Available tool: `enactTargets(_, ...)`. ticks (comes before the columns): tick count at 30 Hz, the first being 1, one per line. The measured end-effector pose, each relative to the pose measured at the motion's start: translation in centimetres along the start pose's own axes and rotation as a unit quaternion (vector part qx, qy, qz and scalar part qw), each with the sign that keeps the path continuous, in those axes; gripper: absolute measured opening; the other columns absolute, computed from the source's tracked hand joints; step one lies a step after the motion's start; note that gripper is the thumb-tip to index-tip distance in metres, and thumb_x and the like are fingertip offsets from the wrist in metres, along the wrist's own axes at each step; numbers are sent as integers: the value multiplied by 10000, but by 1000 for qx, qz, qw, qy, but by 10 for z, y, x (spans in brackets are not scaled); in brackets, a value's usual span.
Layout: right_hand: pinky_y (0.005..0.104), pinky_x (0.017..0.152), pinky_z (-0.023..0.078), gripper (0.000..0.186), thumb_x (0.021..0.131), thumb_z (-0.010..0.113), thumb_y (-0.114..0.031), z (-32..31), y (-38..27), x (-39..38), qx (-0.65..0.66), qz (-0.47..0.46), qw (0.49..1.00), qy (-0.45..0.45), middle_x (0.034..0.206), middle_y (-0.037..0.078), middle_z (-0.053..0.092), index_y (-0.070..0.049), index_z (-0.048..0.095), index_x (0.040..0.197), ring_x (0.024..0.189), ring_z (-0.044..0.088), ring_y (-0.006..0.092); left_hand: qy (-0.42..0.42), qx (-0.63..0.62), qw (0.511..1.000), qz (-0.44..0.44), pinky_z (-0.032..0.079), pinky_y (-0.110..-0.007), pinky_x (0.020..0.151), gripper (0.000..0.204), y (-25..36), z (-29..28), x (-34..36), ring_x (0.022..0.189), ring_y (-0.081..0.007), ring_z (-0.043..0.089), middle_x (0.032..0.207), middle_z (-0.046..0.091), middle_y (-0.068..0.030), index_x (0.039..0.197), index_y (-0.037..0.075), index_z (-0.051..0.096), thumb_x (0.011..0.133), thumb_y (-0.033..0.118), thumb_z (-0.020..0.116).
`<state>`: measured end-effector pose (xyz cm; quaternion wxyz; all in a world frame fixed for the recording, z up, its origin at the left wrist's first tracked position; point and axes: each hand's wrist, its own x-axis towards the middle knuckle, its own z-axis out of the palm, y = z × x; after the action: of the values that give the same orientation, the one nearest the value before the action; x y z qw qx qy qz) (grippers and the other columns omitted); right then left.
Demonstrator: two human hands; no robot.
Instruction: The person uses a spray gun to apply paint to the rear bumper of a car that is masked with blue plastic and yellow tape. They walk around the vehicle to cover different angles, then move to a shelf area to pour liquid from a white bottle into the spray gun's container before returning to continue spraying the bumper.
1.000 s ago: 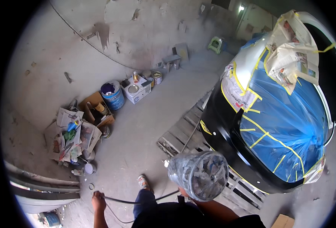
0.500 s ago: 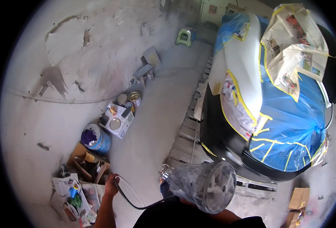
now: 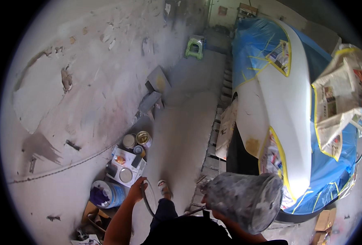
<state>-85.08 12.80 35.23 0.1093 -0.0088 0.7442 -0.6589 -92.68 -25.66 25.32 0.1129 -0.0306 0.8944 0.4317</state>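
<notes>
1. At the bottom centre of the frame, the left hand (image 3: 136,191) is clenched around a dark flexible hose (image 3: 147,202), which curves down from the fist toward the person's dark clothing.
2. At the lower right of centre, a spray gun's paint-spattered translucent cup (image 3: 246,200) fills the foreground; the right hand is hidden behind it, so I cannot tell its grip.
3. Just below the left hand's reach, one sandalled foot (image 3: 164,190) stands on the grey concrete floor (image 3: 181,122).
4. Left of the hand, at lower left, sits a blue plastic bucket (image 3: 106,194), near a white box (image 3: 125,165) carrying small round tins.
5. Just above the box stand two open metal paint cans (image 3: 138,140), against the stained grey wall (image 3: 66,81).
6. On the right side, a car body with a white-primed panel (image 3: 287,122) is masked with blue plastic sheet (image 3: 332,171), yellow tape and newspaper (image 3: 340,102).
7. At the top centre, far off, a small green plastic stool (image 3: 195,47) stands on the floor.
</notes>
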Motion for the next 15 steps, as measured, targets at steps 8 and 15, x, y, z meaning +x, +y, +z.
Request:
enactTargets(8,227,587,353,334,916,517,-216,14,-78,204,82,15,983,165,797,42,579,-68,523,1215,637,434,81,-16,-5,983,182,450,-386,876,373,11,-44,255,1036,-346,556,1150,527,-197,1210,113,496,867,221,596)
enactTargets(15,213,558,326,434,898,541,-298,-25,-114,343,139,11,962,235,778,23,572,-77,485,1268,611,416,58,-35,64,986,149,457,-407,840,380,79,-77,448,980,-380,563,1102,547,-197,1209,139,506,859,254,599)
